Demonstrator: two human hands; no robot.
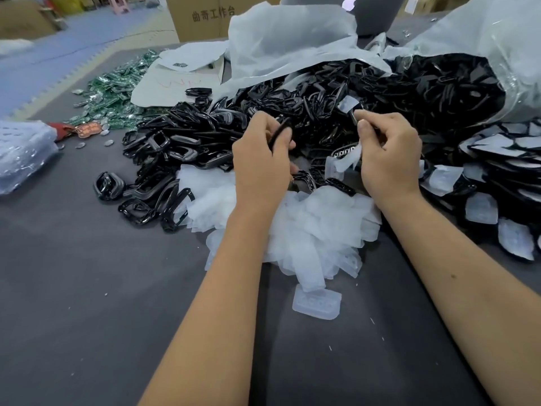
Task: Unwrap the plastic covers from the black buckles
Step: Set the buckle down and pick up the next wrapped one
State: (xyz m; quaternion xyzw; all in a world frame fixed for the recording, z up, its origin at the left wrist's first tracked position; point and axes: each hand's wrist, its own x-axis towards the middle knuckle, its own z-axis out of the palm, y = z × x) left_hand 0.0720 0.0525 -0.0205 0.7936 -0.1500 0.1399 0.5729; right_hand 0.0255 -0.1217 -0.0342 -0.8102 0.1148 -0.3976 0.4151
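Note:
My left hand [260,159] grips a thin black buckle [280,133] edge-on, fingers curled round it. My right hand [386,150] pinches another black buckle [353,116] with a white plastic cover [347,102] sticking up from it; a second loose cover [347,159] hangs below the palm. Both hands hover over a big heap of bare black buckles [205,133]. A pile of peeled translucent covers [307,227] lies under my wrists. Still-wrapped buckles [497,177] are stacked at the right.
A torn clear bag [468,83] spills buckles at the back right, with white wrapping [287,45] behind. Green packets [117,89] lie back left, a bubble-wrap bundle [23,153] at the left edge, a cardboard box [205,16] behind. The dark grey tabletop [87,288] spreads in front.

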